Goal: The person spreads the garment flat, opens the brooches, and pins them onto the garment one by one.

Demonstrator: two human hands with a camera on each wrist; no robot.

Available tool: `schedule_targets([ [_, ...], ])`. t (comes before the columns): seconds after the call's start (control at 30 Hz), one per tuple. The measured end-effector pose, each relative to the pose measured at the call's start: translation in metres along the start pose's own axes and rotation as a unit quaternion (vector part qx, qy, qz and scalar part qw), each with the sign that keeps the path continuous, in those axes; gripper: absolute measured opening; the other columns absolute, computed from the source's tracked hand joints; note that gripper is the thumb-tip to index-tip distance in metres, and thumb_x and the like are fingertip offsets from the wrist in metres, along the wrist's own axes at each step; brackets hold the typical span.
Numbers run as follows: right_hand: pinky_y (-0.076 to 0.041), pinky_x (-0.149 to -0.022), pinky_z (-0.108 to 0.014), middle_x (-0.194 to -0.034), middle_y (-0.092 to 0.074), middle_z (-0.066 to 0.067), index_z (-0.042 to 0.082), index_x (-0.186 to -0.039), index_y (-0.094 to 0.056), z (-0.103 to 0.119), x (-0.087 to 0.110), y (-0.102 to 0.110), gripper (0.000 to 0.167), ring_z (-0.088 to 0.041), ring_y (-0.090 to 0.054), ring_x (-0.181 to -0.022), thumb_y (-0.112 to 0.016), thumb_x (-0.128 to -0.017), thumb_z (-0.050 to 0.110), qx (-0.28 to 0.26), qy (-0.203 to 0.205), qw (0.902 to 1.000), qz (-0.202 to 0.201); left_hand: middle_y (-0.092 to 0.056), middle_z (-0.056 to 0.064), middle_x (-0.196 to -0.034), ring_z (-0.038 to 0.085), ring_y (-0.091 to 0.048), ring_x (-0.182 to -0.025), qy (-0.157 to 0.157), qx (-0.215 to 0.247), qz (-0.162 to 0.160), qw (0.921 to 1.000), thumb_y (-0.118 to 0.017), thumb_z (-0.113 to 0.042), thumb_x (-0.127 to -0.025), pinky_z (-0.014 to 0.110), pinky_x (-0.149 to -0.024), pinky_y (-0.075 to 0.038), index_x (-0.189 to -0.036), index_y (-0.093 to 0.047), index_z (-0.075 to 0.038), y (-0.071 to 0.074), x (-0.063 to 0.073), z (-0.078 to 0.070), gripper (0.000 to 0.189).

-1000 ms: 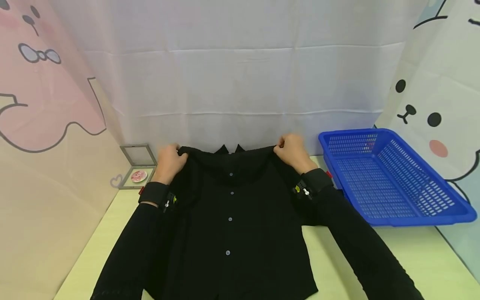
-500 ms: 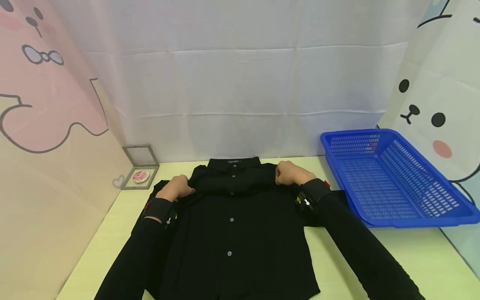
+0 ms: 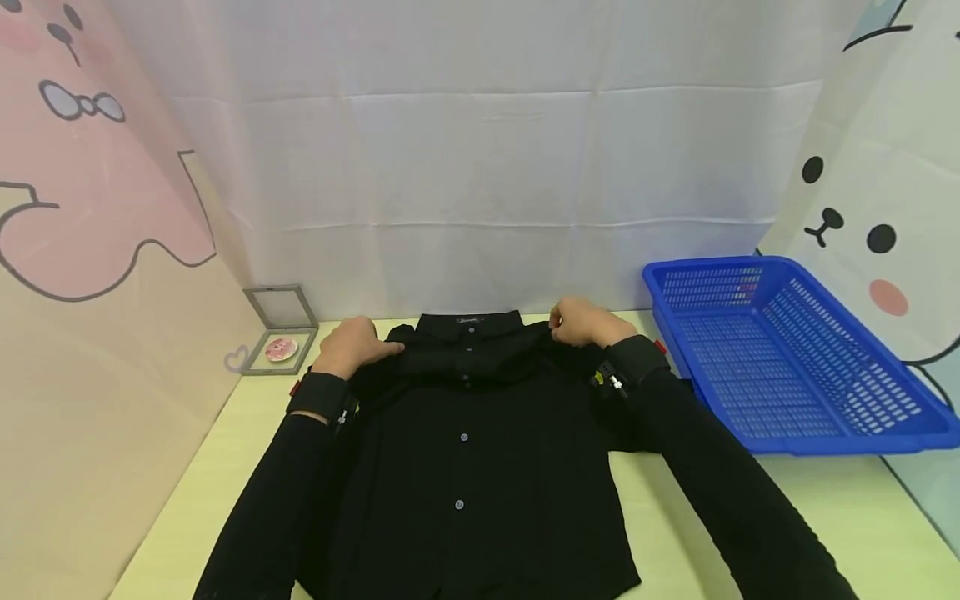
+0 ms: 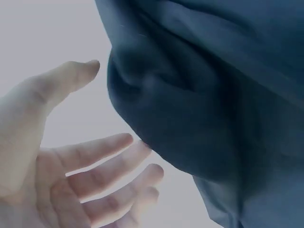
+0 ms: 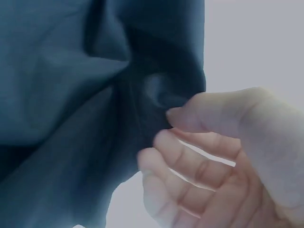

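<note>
A black button-up shirt (image 3: 495,450) lies front up on the table, its collar (image 3: 468,323) toward the back wall. The cloth below the collar is bunched up. My left hand (image 3: 352,346) is at the shirt's left shoulder. In the left wrist view its thumb stands apart from the cloth, and the spread fingers (image 4: 102,175) reach to the edge of the fabric. At the other shoulder my right hand (image 3: 585,322) pinches the cloth between thumb and fingers, as the right wrist view shows.
A blue plastic basket (image 3: 810,442) stands at the right, close to the right sleeve. At the back left is an open grey-framed case (image 3: 272,372) with a small round pink-patterned item (image 3: 281,349). A white curtain (image 3: 480,167) closes off the back of the pale table (image 3: 202,492).
Both hands came down and toward me with the shirt's shoulders, baring the collar, then rose slightly. The left thumb has parted from the cloth.
</note>
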State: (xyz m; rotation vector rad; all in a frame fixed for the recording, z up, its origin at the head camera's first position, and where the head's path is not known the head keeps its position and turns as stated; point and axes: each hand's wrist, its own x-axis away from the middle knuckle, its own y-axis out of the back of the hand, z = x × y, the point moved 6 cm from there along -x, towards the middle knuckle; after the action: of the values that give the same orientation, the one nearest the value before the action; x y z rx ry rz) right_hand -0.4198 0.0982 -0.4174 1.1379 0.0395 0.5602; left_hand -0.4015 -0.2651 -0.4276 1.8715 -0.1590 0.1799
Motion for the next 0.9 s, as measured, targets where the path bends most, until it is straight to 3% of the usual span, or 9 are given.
schedule_targets([
  [0.1,-0.044,-0.072,-0.037,-0.095,-0.067,-0.016,-0.001,-0.106,-0.074,0.005,-0.004,0.01,0.023,-0.023,-0.055,-0.073,-0.053,-0.101,0.008,-0.012,0.011,0.999,-0.041,-0.066,0.019,-0.097,0.032,-0.063,-0.079,-0.018,0.003,-0.026,0.9995,-0.067,-0.05,-0.096,0.04,-0.064,-0.05,-0.102,-0.071,-0.001,0.006,-0.006,-0.013,0.049],
  [0.2,-0.039,-0.067,-0.035,-0.07,-0.058,-0.008,0.005,-0.081,-0.071,0.011,-0.01,0.014,0.029,-0.018,-0.045,-0.061,-0.051,-0.102,0.009,-0.034,0.03,0.9954,-0.084,-0.064,0.027,-0.127,0.039,-0.067,-0.097,-0.035,0.011,-0.038,0.9986,-0.063,-0.04,-0.101,0.046,-0.074,-0.056,-0.131,-0.065,0.002,0.006,-0.01,-0.022,0.052],
  [0.27,-0.036,-0.06,-0.031,-0.057,-0.044,0.0,0.011,-0.064,-0.059,0.011,-0.014,0.013,0.042,-0.014,-0.036,-0.052,-0.052,-0.105,0.013,-0.04,0.031,0.9927,-0.109,-0.067,0.026,-0.119,0.038,-0.067,-0.092,-0.039,0.014,-0.037,0.9985,-0.061,-0.033,-0.104,0.045,-0.073,-0.055,-0.123,-0.068,0.002,0.003,-0.012,-0.026,0.041],
  [0.33,-0.032,-0.055,-0.029,-0.051,-0.033,0.002,0.014,-0.055,-0.046,0.011,-0.017,0.01,0.052,-0.012,-0.028,-0.047,-0.055,-0.106,0.017,-0.039,0.024,0.9915,-0.122,-0.065,0.023,-0.098,0.033,-0.063,-0.079,-0.042,0.022,-0.032,0.9984,-0.059,-0.026,-0.105,0.041,-0.067,-0.051,-0.104,-0.069,0.001,-0.002,-0.014,-0.028,0.029],
  [0.43,-0.036,-0.049,-0.026,-0.048,-0.037,0.002,0.014,-0.055,-0.051,0.007,-0.023,-0.001,0.052,-0.011,-0.034,-0.043,-0.06,-0.105,0.019,-0.013,0.004,0.9937,-0.111,-0.05,0.013,-0.073,0.026,-0.051,-0.063,-0.04,0.029,-0.019,0.9986,-0.057,-0.019,-0.105,0.038,-0.061,-0.041,-0.08,-0.057,-0.004,-0.012,-0.018,-0.027,0.029],
  [0.53,-0.041,-0.052,-0.027,-0.052,-0.045,-0.001,0.008,-0.067,-0.066,0.001,-0.027,-0.015,0.039,-0.013,-0.043,-0.046,-0.062,-0.105,0.019,0.014,-0.023,0.9969,-0.074,-0.043,0.009,-0.068,0.023,-0.047,-0.06,-0.032,0.031,-0.015,0.9989,-0.058,-0.017,-0.105,0.036,-0.059,-0.039,-0.076,-0.052,-0.006,-0.022,-0.021,-0.023,0.031],
  [0.63,-0.039,-0.055,-0.029,-0.054,-0.043,-0.001,0.006,-0.074,-0.07,-0.004,-0.028,-0.026,0.035,-0.014,-0.04,-0.049,-0.062,-0.105,0.019,0.02,-0.041,0.9977,-0.05,-0.044,0.009,-0.069,0.023,-0.049,-0.06,-0.021,0.033,-0.009,0.9992,-0.061,-0.019,-0.104,0.035,-0.057,-0.039,-0.08,-0.055,-0.006,-0.031,-0.023,-0.018,0.028],
  [0.77,-0.034,-0.055,-0.03,-0.052,-0.036,0.0,0.012,-0.064,-0.061,-0.007,-0.031,-0.032,0.042,-0.013,-0.032,-0.048,-0.062,-0.105,0.022,0.008,-0.027,0.9982,-0.054,-0.037,0.005,-0.063,0.022,-0.045,-0.056,-0.011,0.037,-0.011,0.9992,-0.063,-0.02,-0.103,0.034,-0.054,-0.037,-0.069,-0.048,-0.012,-0.04,-0.027,-0.013,0.038],
  [0.9,-0.032,-0.053,-0.028,-0.051,-0.032,0.002,0.018,-0.055,-0.046,-0.005,-0.035,-0.035,0.053,-0.011,-0.027,-0.047,-0.063,-0.104,0.031,-0.011,-0.009,0.9985,-0.052,-0.029,0.0,-0.056,0.019,-0.036,-0.05,-0.03,0.041,-0.042,0.9978,-0.061,-0.015,-0.102,0.032,-0.05,-0.031,-0.058,-0.038,-0.016,-0.04,-0.029,-0.013,0.05],
])
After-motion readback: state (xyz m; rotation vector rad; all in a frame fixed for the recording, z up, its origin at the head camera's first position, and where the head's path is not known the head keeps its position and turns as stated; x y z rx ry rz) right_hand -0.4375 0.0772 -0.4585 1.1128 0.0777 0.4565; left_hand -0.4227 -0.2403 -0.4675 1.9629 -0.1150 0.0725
